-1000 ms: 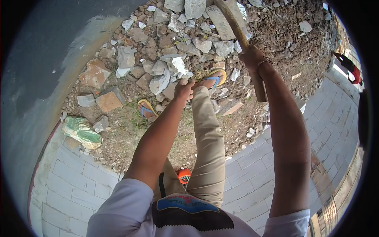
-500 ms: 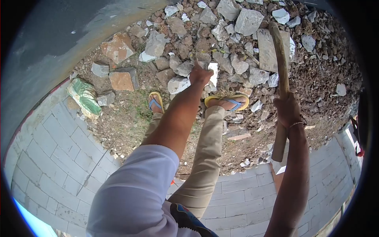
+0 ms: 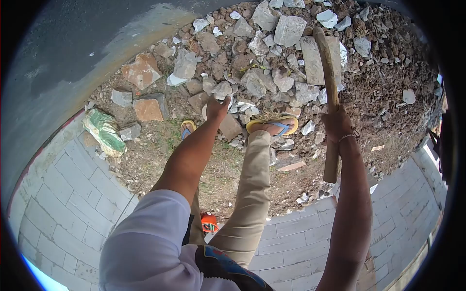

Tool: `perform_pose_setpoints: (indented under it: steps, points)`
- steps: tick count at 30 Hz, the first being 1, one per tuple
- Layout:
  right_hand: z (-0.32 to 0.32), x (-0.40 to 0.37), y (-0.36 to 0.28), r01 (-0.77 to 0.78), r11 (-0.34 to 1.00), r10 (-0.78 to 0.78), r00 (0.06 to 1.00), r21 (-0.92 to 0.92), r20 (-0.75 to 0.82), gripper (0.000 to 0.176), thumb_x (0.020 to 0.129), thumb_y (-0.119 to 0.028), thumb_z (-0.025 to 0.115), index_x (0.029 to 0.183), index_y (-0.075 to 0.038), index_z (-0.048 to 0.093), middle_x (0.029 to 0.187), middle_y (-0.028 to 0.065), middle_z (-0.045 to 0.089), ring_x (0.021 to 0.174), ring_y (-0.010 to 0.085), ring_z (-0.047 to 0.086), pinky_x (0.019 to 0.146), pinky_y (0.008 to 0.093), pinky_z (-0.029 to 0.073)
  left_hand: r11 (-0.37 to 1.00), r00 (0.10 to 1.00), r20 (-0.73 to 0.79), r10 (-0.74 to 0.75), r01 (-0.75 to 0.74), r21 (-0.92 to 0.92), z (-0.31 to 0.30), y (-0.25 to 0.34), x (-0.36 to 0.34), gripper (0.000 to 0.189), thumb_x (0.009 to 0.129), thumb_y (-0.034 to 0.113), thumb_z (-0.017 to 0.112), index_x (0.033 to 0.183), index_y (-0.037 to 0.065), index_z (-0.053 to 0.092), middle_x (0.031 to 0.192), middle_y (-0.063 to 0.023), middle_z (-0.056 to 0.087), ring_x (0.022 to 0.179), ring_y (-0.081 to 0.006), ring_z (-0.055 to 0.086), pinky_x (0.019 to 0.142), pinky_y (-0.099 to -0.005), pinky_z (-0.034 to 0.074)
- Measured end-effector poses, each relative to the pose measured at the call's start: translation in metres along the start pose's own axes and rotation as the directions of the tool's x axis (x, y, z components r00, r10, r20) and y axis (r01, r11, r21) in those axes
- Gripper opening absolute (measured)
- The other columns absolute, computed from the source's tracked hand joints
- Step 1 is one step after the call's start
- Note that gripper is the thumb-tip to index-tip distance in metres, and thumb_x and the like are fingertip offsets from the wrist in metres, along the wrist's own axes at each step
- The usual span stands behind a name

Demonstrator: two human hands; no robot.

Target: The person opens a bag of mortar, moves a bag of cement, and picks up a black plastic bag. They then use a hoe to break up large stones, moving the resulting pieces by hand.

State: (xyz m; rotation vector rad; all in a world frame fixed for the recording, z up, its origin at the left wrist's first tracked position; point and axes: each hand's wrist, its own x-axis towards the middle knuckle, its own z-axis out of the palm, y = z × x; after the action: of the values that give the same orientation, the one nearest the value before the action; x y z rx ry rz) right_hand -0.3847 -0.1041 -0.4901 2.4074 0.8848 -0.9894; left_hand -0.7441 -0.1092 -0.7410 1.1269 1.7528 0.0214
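My left hand is closed over a whitish stone, mostly hidden under the palm and fingers. Right at its fingertips lies a rounded grey stone. A flat brownish slab rests beside the wrist, near small white fragments. My right hand wraps round a long, slightly curved wooden handle, whose lower end sticks out below the fist. The handle's upper end overlaps a flat grey rectangular piece among the rubble.
Two sandalled feet stand on the rubble. At left are orange-faced blocks and a green and white bundle. A dark wall borders the upper left, grey paving the bottom. An orange object shows beside the legs.
My left hand has moved left and toward me, from a bright white block onto the whitish stone. The slab and fragments now show. The view has shifted; my right hand keeps its grip.
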Motion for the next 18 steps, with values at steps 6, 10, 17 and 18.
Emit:
perform_pose_setpoints:
  steps: [6, 10, 17, 18]
  points:
    - [-0.009, -0.012, -0.008, -0.059, 0.995, 0.055, 0.997, 0.081, 0.045, 0.053, 0.079, -0.024, 0.067, 0.119, 0.004, 0.046, 0.104, 0.0288, 0.066, 0.097, 0.043, 0.067, 0.088, 0.0474, 0.054, 1.0, 1.0, -0.02, 0.008, -0.008, 0.004, 0.067, 0.087, 0.047, 0.101, 0.076, 0.071, 0.063, 0.142, -0.002, 0.044, 0.123, -0.0271, 0.063, 0.112, -0.0399, 0.063, 0.095, -0.0452, 0.051]
    - [-0.007, -0.012, -0.005, -0.064, 0.994, 0.059, 0.996, 0.088, 0.064, 0.053, 0.079, -0.025, 0.067, 0.119, 0.003, 0.046, 0.104, 0.0282, 0.066, 0.096, 0.0423, 0.067, 0.089, 0.0468, 0.054, 0.97, 0.882, 0.404, -0.243, 0.225, 0.091, 0.103, 0.068, 0.104, 0.09, 0.081, 0.062, 0.064, 0.146, 0.004, 0.042, 0.121, -0.0239, 0.065, 0.109, -0.0375, 0.065, 0.095, -0.0417, 0.052]
    - [-0.004, -0.007, -0.007, -0.03, 0.999, 0.03, 1.0, 0.027, 0.001, 0.052, 0.079, -0.024, 0.066, 0.12, 0.002, 0.048, 0.107, 0.0276, 0.066, 0.1, 0.0415, 0.067, 0.091, 0.0459, 0.054, 0.688, 0.903, 0.422, -0.08, 0.356, -0.632, -0.03, 0.024, 0.005, 0.071, 0.09, 0.008, 0.068, 0.151, 0.004, 0.031, 0.137, -0.0116, 0.051, 0.123, -0.0276, 0.055, 0.094, -0.0467, 0.056]
    - [-0.003, -0.007, -0.007, -0.02, 1.0, 0.02, 1.0, 0.022, 0.005, 0.053, 0.079, -0.024, 0.065, 0.121, 0.002, 0.047, 0.108, 0.028, 0.066, 0.101, 0.0414, 0.067, 0.092, 0.0455, 0.053, 0.701, 0.916, 0.385, -0.109, 0.346, -0.624, -0.052, 0.007, -0.002, 0.072, 0.089, 0.01, 0.069, 0.151, 0.008, 0.033, 0.137, -0.0113, 0.052, 0.119, -0.0264, 0.057, 0.092, -0.0468, 0.056]
